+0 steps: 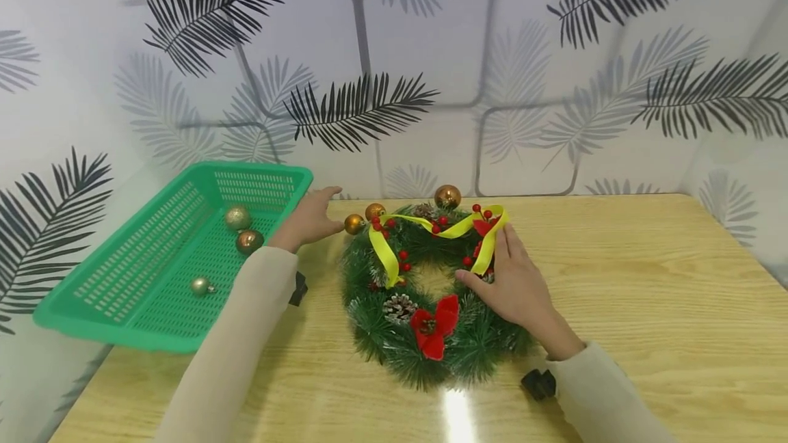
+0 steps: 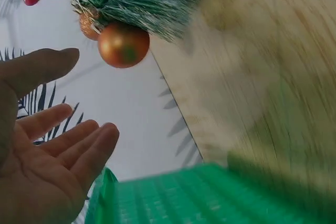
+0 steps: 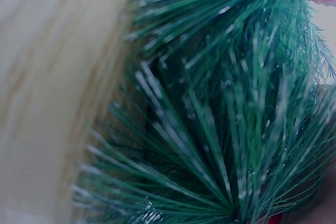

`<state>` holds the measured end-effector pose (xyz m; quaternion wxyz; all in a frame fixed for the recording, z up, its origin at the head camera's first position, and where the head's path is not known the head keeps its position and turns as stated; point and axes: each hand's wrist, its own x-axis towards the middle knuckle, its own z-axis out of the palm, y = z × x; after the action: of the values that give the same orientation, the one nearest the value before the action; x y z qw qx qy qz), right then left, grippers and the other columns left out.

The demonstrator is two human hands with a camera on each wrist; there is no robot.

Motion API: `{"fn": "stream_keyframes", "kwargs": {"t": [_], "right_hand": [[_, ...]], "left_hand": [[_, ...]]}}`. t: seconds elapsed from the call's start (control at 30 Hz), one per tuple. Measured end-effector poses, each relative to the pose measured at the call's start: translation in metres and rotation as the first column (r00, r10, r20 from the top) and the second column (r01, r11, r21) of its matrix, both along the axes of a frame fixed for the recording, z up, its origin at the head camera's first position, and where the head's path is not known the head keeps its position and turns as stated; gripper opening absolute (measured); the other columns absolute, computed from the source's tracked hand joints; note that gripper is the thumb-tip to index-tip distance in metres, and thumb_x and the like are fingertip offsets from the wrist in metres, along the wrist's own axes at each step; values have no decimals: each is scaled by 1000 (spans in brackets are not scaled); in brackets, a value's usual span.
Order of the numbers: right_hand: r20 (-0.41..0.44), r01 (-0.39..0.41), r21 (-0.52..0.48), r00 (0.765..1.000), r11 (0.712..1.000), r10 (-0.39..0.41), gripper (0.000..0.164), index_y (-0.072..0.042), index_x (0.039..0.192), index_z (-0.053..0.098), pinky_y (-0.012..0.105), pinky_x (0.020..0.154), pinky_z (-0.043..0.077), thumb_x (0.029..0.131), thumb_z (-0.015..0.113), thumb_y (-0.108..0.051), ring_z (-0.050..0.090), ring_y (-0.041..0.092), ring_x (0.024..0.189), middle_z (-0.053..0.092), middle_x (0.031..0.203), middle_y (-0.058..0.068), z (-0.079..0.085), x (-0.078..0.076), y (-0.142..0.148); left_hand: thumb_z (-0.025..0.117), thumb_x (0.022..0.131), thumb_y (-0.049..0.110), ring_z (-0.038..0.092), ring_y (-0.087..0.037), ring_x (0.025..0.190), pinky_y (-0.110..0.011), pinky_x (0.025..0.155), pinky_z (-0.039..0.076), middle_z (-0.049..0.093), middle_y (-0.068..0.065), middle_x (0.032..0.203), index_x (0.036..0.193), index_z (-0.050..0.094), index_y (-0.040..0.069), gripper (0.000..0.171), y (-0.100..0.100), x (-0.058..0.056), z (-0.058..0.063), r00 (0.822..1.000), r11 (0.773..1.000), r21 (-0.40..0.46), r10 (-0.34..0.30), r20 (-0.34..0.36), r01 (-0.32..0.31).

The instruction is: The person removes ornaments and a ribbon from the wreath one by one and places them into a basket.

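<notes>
A green Christmas wreath (image 1: 369, 323) lies on the table, with a yellow ribbon (image 1: 383, 251) across its upper part, red berries, pinecones and a red flower (image 1: 434, 328). Two orange-gold baubles sit at its upper left edge, the nearer one (image 2: 124, 45) smooth and shiny; a brown bauble (image 1: 447, 196) is at the top. My left hand (image 1: 310, 217) holds nothing, its fingers spread between the basket's rim and the nearer bauble (image 1: 353, 224). My right hand (image 1: 514, 286) rests on the wreath's right side, fingers extended beside the ribbon. Wreath needles (image 3: 226, 103) fill most of the right wrist view.
A green plastic basket (image 1: 120, 286) stands at the left of the table, with a gold glittery bauble (image 1: 237, 218), a brown bauble (image 1: 249, 242) and a small pale-gold bauble (image 1: 200, 286) inside. The wooden table (image 1: 640, 292) meets a leaf-patterned wall (image 1: 425, 149) at the back.
</notes>
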<state>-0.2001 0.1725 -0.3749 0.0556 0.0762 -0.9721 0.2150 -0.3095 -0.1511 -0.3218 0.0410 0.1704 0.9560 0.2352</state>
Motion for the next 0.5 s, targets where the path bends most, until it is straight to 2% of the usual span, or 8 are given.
{"fn": "stream_keyframes", "kwargs": {"t": [0.13, 0.3, 0.5], "right_hand": [[-3, 2, -5, 1000, 1000, -2, 102, 12, 147, 9, 60, 110, 27, 89, 53, -59, 14, 46, 142, 6, 156, 30, 1, 0, 1], [1, -8, -3, 1000, 1000, 8, 103, 12, 147, 8, 59, 111, 26, 89, 52, -60, 14, 46, 142, 5, 156, 30, 2, 0, 0], [2, -7, -11, 1000, 1000, 7, 102, 12, 147, 9, 59, 111, 26, 89, 53, -59, 15, 47, 142, 6, 156, 30, 3, 2, -1]], "left_hand": [[61, 89, 14, 42, -44, 129, -55, 104, 39, 35, -26, 148, 146, 29, -5, 67, 7, -1, -3, 1000, 1000, 28, -5, 13, 5], [61, 91, 17, 40, -43, 131, -55, 104, 39, 34, -25, 149, 146, 31, -3, 65, 8, -4, -17, 999, 999, 42, 21, 49, -23], [58, 92, 16, 43, -42, 130, -54, 100, 43, 35, -23, 149, 145, 33, -2, 61, 7, -7, -31, 997, 993, 109, 29, 74, -37]]}}
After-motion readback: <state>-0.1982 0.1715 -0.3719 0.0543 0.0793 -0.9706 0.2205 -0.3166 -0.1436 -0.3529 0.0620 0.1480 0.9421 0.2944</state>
